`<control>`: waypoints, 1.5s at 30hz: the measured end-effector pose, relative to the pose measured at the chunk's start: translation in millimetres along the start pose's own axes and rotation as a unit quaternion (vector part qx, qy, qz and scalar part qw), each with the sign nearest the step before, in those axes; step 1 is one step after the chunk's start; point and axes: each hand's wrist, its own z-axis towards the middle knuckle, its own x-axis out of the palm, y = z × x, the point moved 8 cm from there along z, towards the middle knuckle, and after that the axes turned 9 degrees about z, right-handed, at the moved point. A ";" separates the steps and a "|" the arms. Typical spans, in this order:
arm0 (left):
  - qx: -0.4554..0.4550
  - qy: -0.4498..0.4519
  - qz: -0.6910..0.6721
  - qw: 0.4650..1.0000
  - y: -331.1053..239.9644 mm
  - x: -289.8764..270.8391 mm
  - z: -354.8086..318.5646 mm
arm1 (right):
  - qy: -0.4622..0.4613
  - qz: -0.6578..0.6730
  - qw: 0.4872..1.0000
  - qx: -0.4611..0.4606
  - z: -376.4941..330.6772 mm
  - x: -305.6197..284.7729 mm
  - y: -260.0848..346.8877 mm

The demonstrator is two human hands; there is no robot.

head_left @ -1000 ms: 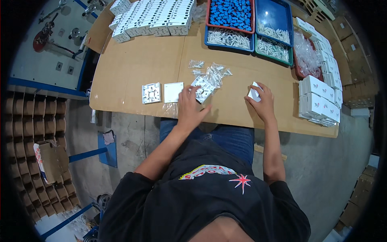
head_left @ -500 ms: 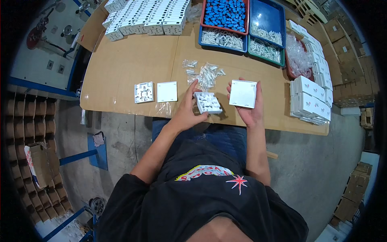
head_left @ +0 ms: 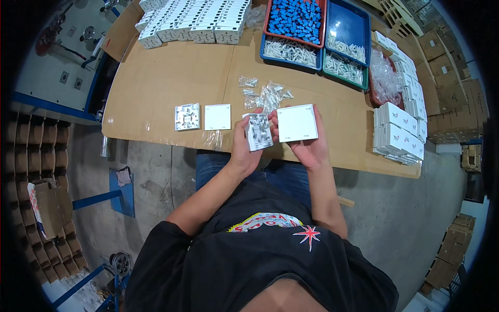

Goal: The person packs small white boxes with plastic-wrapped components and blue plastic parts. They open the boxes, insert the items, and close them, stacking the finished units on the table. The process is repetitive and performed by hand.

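My left hand (head_left: 244, 146) is closed round a white square plastic housing (head_left: 259, 132), its moulded inner side facing up. In my right hand (head_left: 309, 151) lies a flat white square cover plate (head_left: 298, 124), smooth face up, gripped along its edges. The two parts are held side by side above the table's near edge, a narrow gap between them. To their left on the cardboard rest a second housing (head_left: 187, 117), inner side up, and another cover plate (head_left: 218, 117). Just beyond my hands is a loose pile of small clear bags (head_left: 270, 96) with screws and plugs.
At the back stand a red tray of blue pieces (head_left: 295, 22) and blue and green trays of white plugs (head_left: 343, 66). Rows of white boxes (head_left: 192, 21) fill the back left. White boxes (head_left: 397, 130) are stacked at the right, beside clear plastic bags (head_left: 385, 78).
The housing has turned in my left hand and shifted slightly left. My right hand has brought the cover plate left and turned it a little, closing the gap between the parts.
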 end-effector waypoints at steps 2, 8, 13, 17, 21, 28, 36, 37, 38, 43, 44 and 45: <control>-0.003 0.007 0.000 1.000 -0.7 -0.7 0.1 | -0.014 -0.059 0.998 -0.035 -3.0 5.4 -0.8; 0.066 0.009 0.070 0.995 -11.7 7.5 -2.8 | -0.065 -0.470 0.840 -0.263 -17.3 26.0 -0.4; 0.134 0.038 0.134 0.981 -23.7 19.8 -11.1 | -0.033 -0.553 0.772 -0.311 -19.4 43.8 -15.7; 0.157 0.036 0.180 0.970 -23.2 18.7 -11.1 | -0.011 -0.551 0.766 -0.331 -23.1 50.6 -22.0; 0.177 0.044 0.217 0.959 -22.2 16.7 -10.5 | -0.001 -0.543 0.768 -0.340 -24.5 50.5 -23.1; 0.185 0.062 0.220 0.956 -18.8 16.9 -9.9 | 0.001 -0.574 0.743 -0.345 -24.5 48.8 -22.9; 0.196 0.050 0.236 0.950 -17.5 15.6 -9.6 | 0.012 -0.572 0.745 -0.343 -25.4 50.8 -24.2; 0.185 0.050 0.214 0.958 -18.7 19.5 -12.4 | 0.017 -0.572 0.743 -0.347 -25.2 49.4 -25.0; 0.174 0.051 0.192 0.965 -18.9 21.9 -14.1 | 0.022 -0.572 0.741 -0.351 -24.9 47.4 -26.0; 0.177 0.074 0.150 0.970 -22.6 24.0 -16.7 | 0.017 -0.593 0.713 -0.375 -25.5 41.4 -25.6; 0.178 0.078 0.138 0.971 -23.8 24.4 -16.6 | 0.024 -0.594 0.706 -0.384 -25.4 42.8 -24.6; 0.156 0.086 0.136 0.975 -22.1 25.7 -16.7 | 0.032 -0.596 0.699 -0.394 -25.8 44.4 -23.8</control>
